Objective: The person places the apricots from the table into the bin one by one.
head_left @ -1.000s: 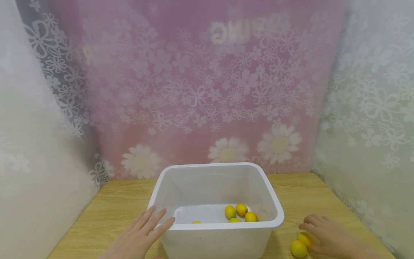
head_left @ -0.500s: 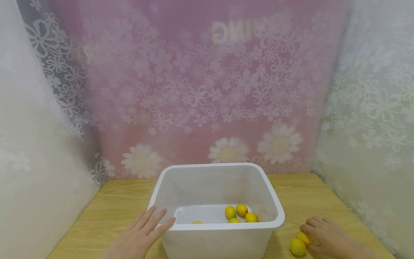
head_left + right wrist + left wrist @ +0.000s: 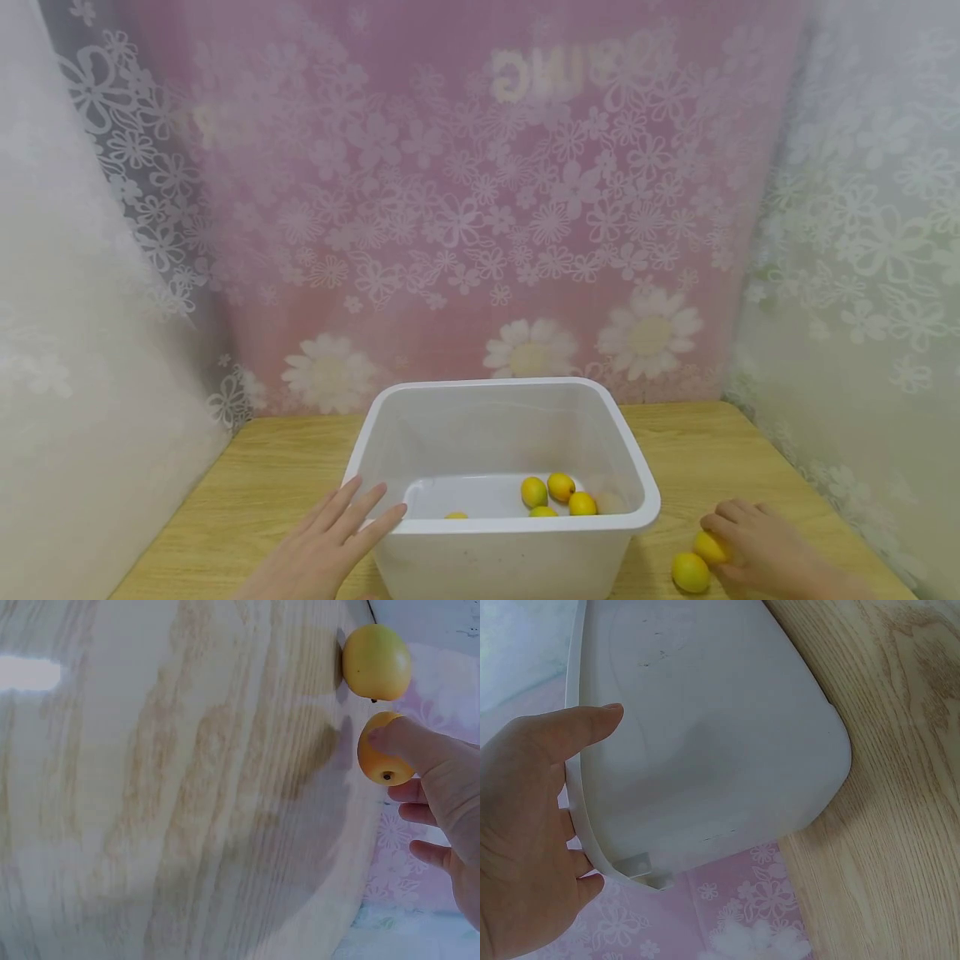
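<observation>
My right hand (image 3: 765, 546) pinches a small yellow fruit (image 3: 382, 761), thumb on one side and fingers on the other, just above the table at the right. Beside it on the table lies a second yellow fruit (image 3: 690, 572), tinged green. Over the front left corner of a white plastic tub (image 3: 525, 525) spreads my left hand (image 3: 315, 542), its fingers straight across the rim. The left wrist view shows the thumb (image 3: 585, 731) against the tub's outer wall. Inside the tub, several more yellow fruits (image 3: 534, 492) sit mostly toward the right, partly hidden by the front wall.
The tub stands on a wooden table (image 3: 675, 450). A pink flowered curtain (image 3: 465, 208) hangs behind it, and pale flowered sheets (image 3: 862, 292) close off both sides.
My right hand has shifted slightly right with its fruit, and the two fruits outside the tub now lie a little farther apart. The left hand and tub have stayed put.
</observation>
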`<state>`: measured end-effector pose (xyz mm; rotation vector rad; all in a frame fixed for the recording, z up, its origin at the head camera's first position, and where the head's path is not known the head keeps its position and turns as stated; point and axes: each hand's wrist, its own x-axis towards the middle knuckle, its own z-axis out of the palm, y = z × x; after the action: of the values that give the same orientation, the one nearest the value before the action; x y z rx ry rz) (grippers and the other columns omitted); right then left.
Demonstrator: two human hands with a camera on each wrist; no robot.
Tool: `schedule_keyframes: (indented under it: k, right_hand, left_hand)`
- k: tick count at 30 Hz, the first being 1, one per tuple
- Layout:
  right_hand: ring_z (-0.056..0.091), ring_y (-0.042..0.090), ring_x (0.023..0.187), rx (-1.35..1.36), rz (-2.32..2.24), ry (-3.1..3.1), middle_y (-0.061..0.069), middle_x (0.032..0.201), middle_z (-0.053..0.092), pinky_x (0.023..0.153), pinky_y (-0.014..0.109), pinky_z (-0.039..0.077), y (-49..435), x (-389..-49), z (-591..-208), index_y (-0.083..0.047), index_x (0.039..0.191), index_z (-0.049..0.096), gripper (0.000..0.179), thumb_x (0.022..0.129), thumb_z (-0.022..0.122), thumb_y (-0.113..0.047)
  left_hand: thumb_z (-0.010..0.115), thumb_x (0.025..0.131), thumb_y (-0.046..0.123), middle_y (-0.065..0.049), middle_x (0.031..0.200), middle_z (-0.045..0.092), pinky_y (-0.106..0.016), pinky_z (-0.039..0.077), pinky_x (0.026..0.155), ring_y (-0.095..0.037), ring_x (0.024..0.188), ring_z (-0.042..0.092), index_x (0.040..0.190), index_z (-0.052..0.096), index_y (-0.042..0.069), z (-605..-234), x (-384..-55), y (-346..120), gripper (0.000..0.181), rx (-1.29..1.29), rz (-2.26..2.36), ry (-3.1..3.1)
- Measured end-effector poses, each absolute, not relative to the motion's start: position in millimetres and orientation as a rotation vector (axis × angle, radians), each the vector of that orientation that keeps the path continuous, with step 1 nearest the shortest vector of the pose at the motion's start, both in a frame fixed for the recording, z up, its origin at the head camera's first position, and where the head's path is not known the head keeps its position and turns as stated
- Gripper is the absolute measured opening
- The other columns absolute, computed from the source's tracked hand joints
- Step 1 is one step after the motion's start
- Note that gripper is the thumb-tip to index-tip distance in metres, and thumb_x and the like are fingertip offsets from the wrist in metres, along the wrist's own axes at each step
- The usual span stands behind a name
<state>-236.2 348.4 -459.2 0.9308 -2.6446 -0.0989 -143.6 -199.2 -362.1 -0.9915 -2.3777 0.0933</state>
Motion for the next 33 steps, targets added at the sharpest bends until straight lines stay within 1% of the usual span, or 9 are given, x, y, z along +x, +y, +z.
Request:
schedule_keyframes:
  k: [5, 7, 14, 19, 22, 26, 29, 31, 33]
  right_hand:
    - [0.047, 0.007, 0.073, 0.934, -0.079, -2.519, -0.017, 0.084, 0.047, 0.058, 0.033, 0.042, 351.5, -238.2, -456.3, -0.023, 0.088, 0.063, 0.036, 0.067, 0.076, -0.049]
    - [0.047, 0.007, 0.073, 0.944, -0.071, -2.507, -0.016, 0.084, 0.048, 0.058, 0.033, 0.042, 353.2, -238.6, -453.7, -0.022, 0.089, 0.064, 0.038, 0.065, 0.078, -0.048]
    - [0.046, 0.007, 0.072, 0.977, -0.025, -2.456, -0.014, 0.084, 0.050, 0.055, 0.033, 0.041, 356.2, -243.5, -439.0, -0.018, 0.090, 0.064, 0.043, 0.055, 0.084, -0.032]
    - [0.049, 0.006, 0.071, 0.959, -0.014, -2.377, -0.016, 0.085, 0.051, 0.056, 0.033, 0.043, 355.0, -245.5, -423.5, -0.018, 0.092, 0.064, 0.046, 0.053, 0.085, -0.031]
    - [0.049, 0.005, 0.070, 0.945, -0.016, -2.321, -0.017, 0.084, 0.051, 0.055, 0.031, 0.042, 353.2, -246.6, -413.6, -0.018, 0.091, 0.064, 0.046, 0.053, 0.085, -0.033]
    - [0.049, 0.004, 0.069, 0.961, 0.009, -2.290, -0.016, 0.083, 0.052, 0.053, 0.028, 0.040, 350.1, -248.2, -398.4, -0.018, 0.091, 0.063, 0.044, 0.059, 0.083, -0.039]
    - [0.051, 0.006, 0.071, 0.959, 0.009, -2.296, -0.014, 0.085, 0.054, 0.054, 0.030, 0.042, 346.1, -248.6, -386.5, -0.017, 0.093, 0.063, 0.043, 0.061, 0.083, -0.039]
    - [0.052, 0.007, 0.072, 0.952, 0.000, -2.302, -0.013, 0.085, 0.055, 0.054, 0.030, 0.043, 342.8, -248.6, -378.4, -0.017, 0.093, 0.063, 0.042, 0.063, 0.081, -0.040]
    - [0.050, 0.006, 0.070, 0.954, -0.002, -2.297, -0.013, 0.085, 0.054, 0.053, 0.029, 0.043, 338.7, -248.5, -370.4, -0.017, 0.093, 0.063, 0.041, 0.062, 0.082, -0.037]
  left_hand:
    - [0.053, 0.075, 0.071, -0.010, 0.136, 0.047, -0.018, -0.008, 0.108, -0.038, 0.120, 0.046, 0.146, 0.032, 0.023, -361.7, -143.6, -199.1, 0.088, -0.993, 0.098, -2.374]
    - [0.053, 0.075, 0.071, -0.010, 0.136, 0.047, -0.018, -0.008, 0.108, -0.038, 0.120, 0.046, 0.146, 0.032, 0.023, -361.8, -144.0, -199.2, 0.088, -0.994, 0.097, -2.375]
    - [0.054, 0.075, 0.071, -0.011, 0.136, 0.047, -0.019, -0.008, 0.108, -0.038, 0.120, 0.046, 0.146, 0.032, 0.022, -363.1, -144.8, -199.5, 0.089, -1.003, 0.081, -2.366]
    - [0.053, 0.075, 0.071, -0.011, 0.135, 0.048, -0.018, -0.007, 0.108, -0.038, 0.119, 0.046, 0.146, 0.032, 0.023, -363.6, -144.5, -199.4, 0.088, -0.997, 0.069, -2.362]
    - [0.053, 0.075, 0.072, -0.011, 0.135, 0.048, -0.018, -0.006, 0.108, -0.038, 0.120, 0.046, 0.146, 0.032, 0.023, -363.6, -144.3, -199.2, 0.089, -0.995, 0.070, -2.364]
    - [0.054, 0.074, 0.072, -0.011, 0.135, 0.047, -0.018, -0.007, 0.108, -0.039, 0.120, 0.046, 0.146, 0.032, 0.023, -363.8, -144.3, -199.1, 0.090, -0.999, 0.066, -2.370]
    - [0.054, 0.076, 0.069, -0.010, 0.135, 0.048, -0.018, -0.006, 0.108, -0.038, 0.120, 0.046, 0.146, 0.033, 0.024, -364.0, -144.5, -198.8, 0.086, -0.995, 0.062, -2.369]
    - [0.054, 0.078, 0.067, -0.010, 0.135, 0.048, -0.027, 0.012, 0.111, -0.038, 0.120, 0.046, 0.145, 0.034, 0.024, -363.7, -144.2, -198.4, 0.082, -0.990, 0.071, -2.371]
    - [0.054, 0.081, 0.064, -0.009, 0.135, 0.048, -0.037, 0.030, 0.105, -0.038, 0.119, 0.046, 0.145, 0.033, 0.024, -363.5, -144.1, -198.2, 0.078, -0.989, 0.070, -2.385]
